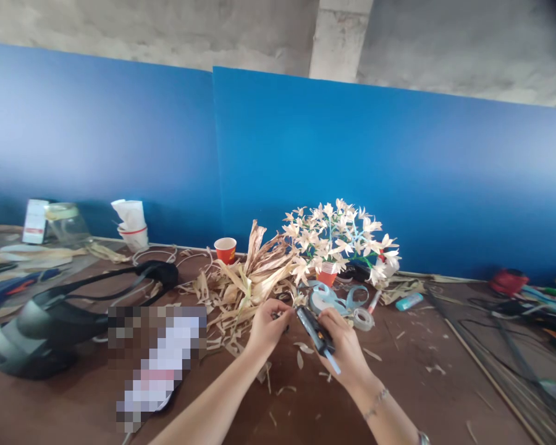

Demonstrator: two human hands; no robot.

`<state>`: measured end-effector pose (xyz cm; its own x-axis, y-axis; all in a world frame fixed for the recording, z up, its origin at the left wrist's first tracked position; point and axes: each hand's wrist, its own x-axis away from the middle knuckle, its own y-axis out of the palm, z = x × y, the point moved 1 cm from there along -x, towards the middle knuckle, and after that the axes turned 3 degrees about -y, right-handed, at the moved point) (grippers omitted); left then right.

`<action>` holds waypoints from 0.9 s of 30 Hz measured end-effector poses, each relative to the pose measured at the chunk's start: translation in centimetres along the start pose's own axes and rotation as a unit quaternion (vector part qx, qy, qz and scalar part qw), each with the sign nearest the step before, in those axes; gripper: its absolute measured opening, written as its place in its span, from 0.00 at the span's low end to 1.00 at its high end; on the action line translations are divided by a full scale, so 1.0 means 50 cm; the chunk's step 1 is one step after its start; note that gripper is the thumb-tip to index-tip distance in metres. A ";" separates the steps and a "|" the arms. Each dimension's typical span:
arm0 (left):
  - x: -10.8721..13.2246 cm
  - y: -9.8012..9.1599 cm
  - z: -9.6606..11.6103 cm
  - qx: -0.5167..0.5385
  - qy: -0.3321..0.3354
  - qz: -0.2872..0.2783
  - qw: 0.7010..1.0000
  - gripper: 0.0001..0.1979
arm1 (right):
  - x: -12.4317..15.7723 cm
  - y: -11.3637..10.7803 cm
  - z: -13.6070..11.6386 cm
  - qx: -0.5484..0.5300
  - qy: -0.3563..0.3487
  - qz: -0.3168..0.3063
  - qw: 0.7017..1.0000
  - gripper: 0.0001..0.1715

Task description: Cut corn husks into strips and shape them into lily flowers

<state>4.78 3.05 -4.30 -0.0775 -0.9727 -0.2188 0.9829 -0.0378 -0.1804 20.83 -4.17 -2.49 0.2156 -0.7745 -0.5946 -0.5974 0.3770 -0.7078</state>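
Note:
My right hand (pixel 345 349) is wrapped round a black glue gun (pixel 314 329). A pale blue glue stick (pixel 332 362) pokes out of its back end. Just left of it, my left hand (pixel 269 330) is closed in a pinch; small dark bits show at its fingertips, too small to name. The gun's nose points toward a pale husk piece (pixel 299 298) beyond the fingers; whether they touch is unclear. Behind both hands lies a heap of dried corn husks (pixel 254 278). Cream husk flowers (pixel 340 238) on green and blue stems stand in a red cup (pixel 327 274).
Light blue ribbon (pixel 327 300) and a clear tape roll (pixel 362 319) lie beyond my right hand. A red paper cup (pixel 225 250) stands behind the husks. A dark headset (pixel 50 327) sits left, cables (pixel 514 309) right. A blue partition (pixel 352 148) closes the back.

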 end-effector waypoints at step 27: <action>0.003 -0.003 0.008 -0.008 0.009 0.003 1.000 0.07 | -0.001 -0.003 -0.002 0.014 -0.008 0.000 1.000 0.06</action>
<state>4.67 2.82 -3.93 -0.0755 -0.9684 -0.2377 0.9806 -0.0289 -0.1939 20.83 -4.23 -2.29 0.2270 -0.7665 -0.6008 -0.5761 0.3917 -0.7174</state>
